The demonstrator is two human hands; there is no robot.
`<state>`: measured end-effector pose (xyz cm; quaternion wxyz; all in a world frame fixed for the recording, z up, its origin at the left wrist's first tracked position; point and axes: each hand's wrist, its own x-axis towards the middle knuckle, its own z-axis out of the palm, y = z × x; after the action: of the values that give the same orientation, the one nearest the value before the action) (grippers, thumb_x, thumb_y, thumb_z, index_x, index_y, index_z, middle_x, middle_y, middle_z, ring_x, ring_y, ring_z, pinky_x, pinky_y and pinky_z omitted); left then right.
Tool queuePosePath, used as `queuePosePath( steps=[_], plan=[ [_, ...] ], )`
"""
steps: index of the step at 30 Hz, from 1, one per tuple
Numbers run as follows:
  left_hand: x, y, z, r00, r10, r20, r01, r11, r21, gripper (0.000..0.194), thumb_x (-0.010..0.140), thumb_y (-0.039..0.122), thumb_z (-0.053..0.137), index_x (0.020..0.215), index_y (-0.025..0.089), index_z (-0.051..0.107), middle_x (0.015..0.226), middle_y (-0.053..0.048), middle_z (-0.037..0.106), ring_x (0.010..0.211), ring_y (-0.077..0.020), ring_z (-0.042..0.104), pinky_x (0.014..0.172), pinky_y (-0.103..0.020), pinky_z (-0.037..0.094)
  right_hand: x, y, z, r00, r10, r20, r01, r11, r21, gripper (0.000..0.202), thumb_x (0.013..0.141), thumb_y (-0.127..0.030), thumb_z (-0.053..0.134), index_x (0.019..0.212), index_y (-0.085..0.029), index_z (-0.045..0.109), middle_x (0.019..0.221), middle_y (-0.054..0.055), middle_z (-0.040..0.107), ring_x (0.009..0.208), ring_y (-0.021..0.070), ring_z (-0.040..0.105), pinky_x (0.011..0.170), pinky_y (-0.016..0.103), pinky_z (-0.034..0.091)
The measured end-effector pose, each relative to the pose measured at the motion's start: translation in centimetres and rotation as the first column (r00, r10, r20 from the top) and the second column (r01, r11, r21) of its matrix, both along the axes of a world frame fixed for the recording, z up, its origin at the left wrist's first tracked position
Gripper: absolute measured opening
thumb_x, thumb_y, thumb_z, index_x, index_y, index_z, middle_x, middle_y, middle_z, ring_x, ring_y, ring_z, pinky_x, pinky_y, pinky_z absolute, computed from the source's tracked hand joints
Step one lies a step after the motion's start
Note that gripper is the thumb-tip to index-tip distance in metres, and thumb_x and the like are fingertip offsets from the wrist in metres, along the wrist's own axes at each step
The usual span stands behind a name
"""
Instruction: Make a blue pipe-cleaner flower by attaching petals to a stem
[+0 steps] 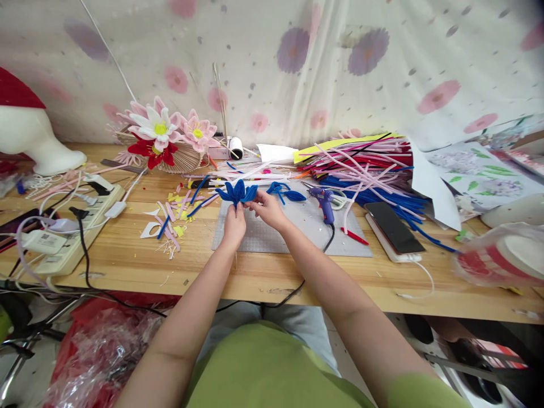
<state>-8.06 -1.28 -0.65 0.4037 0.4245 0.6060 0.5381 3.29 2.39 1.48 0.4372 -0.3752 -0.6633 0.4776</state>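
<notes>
A blue pipe-cleaner flower [237,192] is held upright over the left part of the grey cutting mat [272,238]. My left hand [234,222] is closed around its base, and a thin stem shows below the fist. At the flower's right side, the fingers of my right hand [267,208] pinch a petal's edge. Just behind my right hand lie loose blue loops and a blue petal [294,195]. To the right, a purple glue gun [325,205] rests on the mat, near a red pen-like tool [356,236].
Pipe-cleaner bundles [361,164] lie at the back right, with a phone [394,226] in front. Finished flowers [159,129] stand back left. Scraps [172,218] lie left of the mat; a power strip [80,232] with cables is farther left. A bagged tub [505,258] sits right.
</notes>
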Motion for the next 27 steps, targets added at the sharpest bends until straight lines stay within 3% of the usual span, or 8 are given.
queuePosePath(
  steps=[3, 5, 13, 17, 20, 22, 24, 27],
  plan=[
    [0.0, 0.0, 0.0, 0.963, 0.086, -0.255, -0.082, 0.996, 0.025, 0.02, 0.088, 0.035, 0.042, 0.082, 0.019, 0.051, 0.078, -0.006, 0.058, 0.078, -0.02, 0.056, 0.067, -0.029, 0.039, 0.0, -0.1, 0.1, 0.999, -0.022, 0.025, 0.021, 0.999, 0.031, 0.016, 0.071, -0.033, 0.058, 0.078, -0.019, 0.054, 0.07, 0.001, 0.059, 0.062, 0.0121, 0.053, 0.047, 0.021, 0.041],
    [0.0, -0.2, 0.2, 0.94, 0.084, -0.33, -0.073, 0.996, 0.045, 0.019, 0.089, 0.033, 0.041, 0.083, 0.019, 0.052, 0.084, -0.008, 0.061, 0.084, -0.0221, 0.058, 0.071, -0.031, 0.04, 0.0, -0.1, 0.1, 0.999, -0.029, 0.041, 0.027, 0.998, 0.049, 0.014, 0.072, -0.031, 0.057, 0.078, -0.018, 0.055, 0.071, 0.001, 0.06, 0.062, 0.012, 0.053, 0.05, 0.022, 0.042],
    [-0.2, 0.0, 0.0, 0.939, 0.077, -0.335, -0.048, 0.994, 0.094, 0.022, 0.088, 0.032, 0.041, 0.08, 0.018, 0.056, 0.079, -0.006, 0.063, 0.079, -0.0202, 0.058, 0.071, -0.031, 0.042, -0.4, -0.6, -0.2, 0.989, -0.12, 0.088, 0.11, 0.988, 0.111, 0.012, 0.075, -0.028, 0.056, 0.082, -0.019, 0.053, 0.073, 0.0, 0.062, 0.067, 0.014, 0.056, 0.063, 0.028, 0.045],
    [-0.2, 0.0, 0.3, 0.992, 0.039, -0.119, -0.034, 0.998, 0.043, 0.025, 0.087, 0.038, 0.044, 0.077, 0.018, 0.055, 0.064, -0.001, 0.055, 0.061, -0.0142, 0.053, 0.06, -0.026, 0.04, -0.5, -1.3, -0.1, 0.959, -0.219, 0.178, 0.189, 0.967, 0.173, 0.03, 0.075, -0.031, 0.058, 0.102, -0.021, 0.05, 0.077, 0.0, 0.061, 0.069, 0.0157, 0.056, 0.068, 0.031, 0.045],
    [-0.7, -0.6, 1.5, 0.983, -0.063, 0.172, 0.076, 0.995, -0.066, 0.027, 0.086, 0.042, 0.048, 0.074, 0.018, 0.051, 0.049, 0.006, 0.036, 0.04, -0.0067, 0.033, 0.042, -0.019, 0.027, 0.1, -1.7, 0.4, 0.93, -0.328, 0.164, 0.261, 0.906, 0.333, 0.053, 0.071, -0.034, 0.065, 0.118, -0.022, 0.044, 0.092, 0.005, 0.059, 0.083, 0.0194, 0.054, 0.078, 0.036, 0.045],
    [-1.7, -1.0, 2.5, 0.891, -0.195, 0.409, 0.256, 0.961, -0.099, 0.026, 0.086, 0.041, 0.049, 0.074, 0.017, 0.049, 0.047, 0.009, 0.024, 0.035, -0.0035, 0.018, 0.035, -0.016, 0.014, 0.7, -1.9, 0.8, 0.922, -0.374, 0.102, 0.304, 0.86, 0.41, 0.066, 0.066, -0.036, 0.07, 0.123, -0.022, 0.041, 0.108, 0.01, 0.054, 0.096, 0.023, 0.051, 0.086, 0.039, 0.043],
    [-2.9, -1.2, 3.3, 0.737, -0.293, 0.609, 0.431, 0.898, -0.09, 0.025, 0.085, 0.039, 0.052, 0.076, 0.017, 0.05, 0.048, 0.011, 0.018, 0.034, -0.0025, 0.012, 0.033, -0.014, 0.01, 1.2, -2.1, 1.1, 0.918, -0.394, 0.043, 0.341, 0.841, 0.42, 0.071, 0.066, -0.04, 0.071, 0.126, -0.023, 0.038, 0.119, 0.012, 0.047, 0.108, 0.026, 0.046, 0.093, 0.042, 0.041],
    [-4.8, -1.0, 3.7, 0.584, -0.292, 0.757, 0.513, 0.856, -0.065, 0.024, 0.088, 0.037, 0.048, 0.075, 0.016, 0.049, 0.048, 0.01, 0.017, 0.034, -0.0026, 0.011, 0.031, -0.012, 0.011, 1.7, -2.1, 1.3, 0.919, -0.393, -0.027, 0.375, 0.854, 0.36, 0.073, 0.066, -0.043, 0.071, 0.127, -0.024, 0.036, 0.127, 0.013, 0.042, 0.117, 0.0273, 0.041, 0.1, 0.045, 0.035]
  ],
)
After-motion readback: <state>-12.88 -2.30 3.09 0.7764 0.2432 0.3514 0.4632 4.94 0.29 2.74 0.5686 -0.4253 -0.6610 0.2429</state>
